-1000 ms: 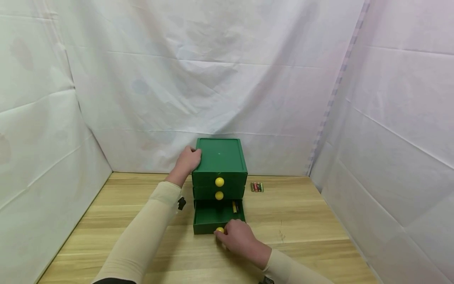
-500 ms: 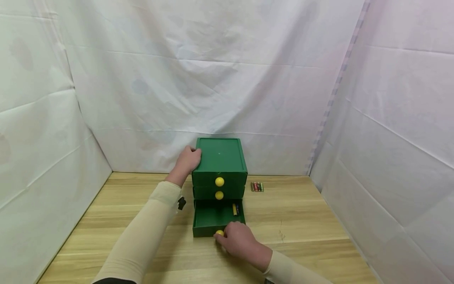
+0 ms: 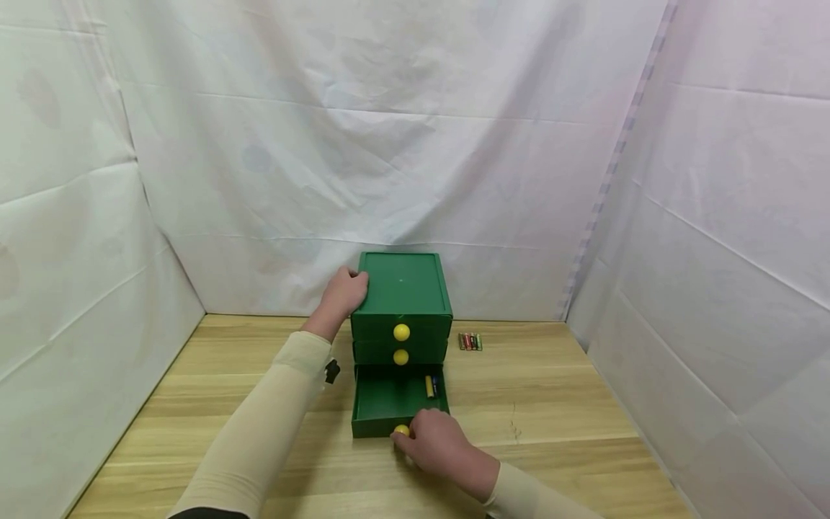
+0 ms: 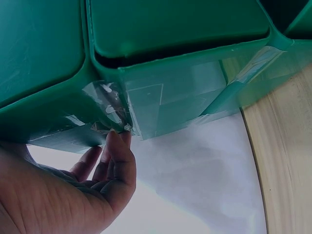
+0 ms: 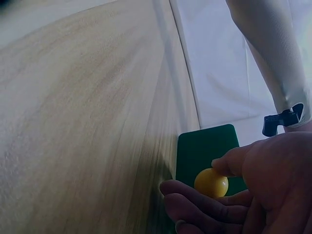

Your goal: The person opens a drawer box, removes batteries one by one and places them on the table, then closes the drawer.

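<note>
A green drawer cabinet (image 3: 400, 282) with yellow ball knobs stands on the table, its bottom drawer (image 3: 385, 400) pulled out. My left hand (image 3: 344, 290) holds the cabinet at its upper left edge; in the left wrist view bent fingers (image 4: 119, 158) touch the taped side. With thumb and fingers my right hand (image 3: 437, 441) grips the bottom drawer's yellow knob (image 5: 211, 183), which shows between them in the right wrist view. Inside that drawer, at the right, a yellow battery (image 3: 429, 387) and a dark blue battery (image 3: 435, 386) lie side by side.
Several small batteries (image 3: 470, 342) lie in a row on the wooden table (image 3: 551, 411), right of the cabinet. White cloth (image 3: 389, 144) encloses the back and both sides. The upper two drawers, with knobs (image 3: 401, 332), are closed.
The bottom drawer has slid a little farther out toward me, with my right hand on its knob. More of the two batteries inside shows. My left hand has stayed in place.
</note>
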A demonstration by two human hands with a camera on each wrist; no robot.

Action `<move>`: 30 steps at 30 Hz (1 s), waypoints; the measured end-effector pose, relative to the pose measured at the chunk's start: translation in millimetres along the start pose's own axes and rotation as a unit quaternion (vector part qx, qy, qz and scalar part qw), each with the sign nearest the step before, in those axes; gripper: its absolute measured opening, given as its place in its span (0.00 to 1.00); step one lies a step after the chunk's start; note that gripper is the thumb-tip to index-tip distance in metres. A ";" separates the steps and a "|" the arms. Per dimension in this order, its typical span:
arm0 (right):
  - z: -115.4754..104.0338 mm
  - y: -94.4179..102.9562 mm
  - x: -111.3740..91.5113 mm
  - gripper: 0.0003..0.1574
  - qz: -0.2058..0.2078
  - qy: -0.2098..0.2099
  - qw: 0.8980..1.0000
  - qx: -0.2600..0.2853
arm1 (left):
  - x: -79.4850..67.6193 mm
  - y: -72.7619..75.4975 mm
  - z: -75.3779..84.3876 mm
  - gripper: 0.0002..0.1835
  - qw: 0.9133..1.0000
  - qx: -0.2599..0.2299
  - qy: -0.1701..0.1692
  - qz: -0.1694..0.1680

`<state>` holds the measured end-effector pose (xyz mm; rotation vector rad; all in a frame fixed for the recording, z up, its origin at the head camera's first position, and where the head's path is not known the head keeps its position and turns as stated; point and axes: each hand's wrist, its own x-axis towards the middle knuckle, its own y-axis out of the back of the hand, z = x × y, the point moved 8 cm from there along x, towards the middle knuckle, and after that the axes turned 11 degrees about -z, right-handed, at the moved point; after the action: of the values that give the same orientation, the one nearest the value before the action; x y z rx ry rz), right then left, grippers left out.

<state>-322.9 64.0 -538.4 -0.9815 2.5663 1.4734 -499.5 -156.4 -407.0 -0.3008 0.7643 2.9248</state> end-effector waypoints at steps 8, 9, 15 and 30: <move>-0.8 -1.7 -0.7 0.36 0.000 0.003 1.000 -0.007 | 2.0 0.1 -0.1 0.34 1.000 0.005 -0.002 0.000; -0.5 -2.2 -0.6 0.37 -0.001 0.002 1.000 -0.008 | 2.2 0.1 -0.3 0.34 1.000 0.005 -0.002 -0.001; -1.0 -3.6 -2.1 0.37 -0.003 0.002 1.000 -0.010 | 1.2 -0.2 -0.6 0.33 1.000 0.003 -0.002 -0.003; -2.8 -3.7 -4.0 0.38 -0.004 0.010 1.000 -0.012 | 0.6 0.7 -0.8 0.33 1.000 0.002 0.000 -0.002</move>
<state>-317.0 62.5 -538.5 -1.0125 2.5607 1.5042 -500.1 -157.4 -407.5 -0.3031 0.7678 2.9193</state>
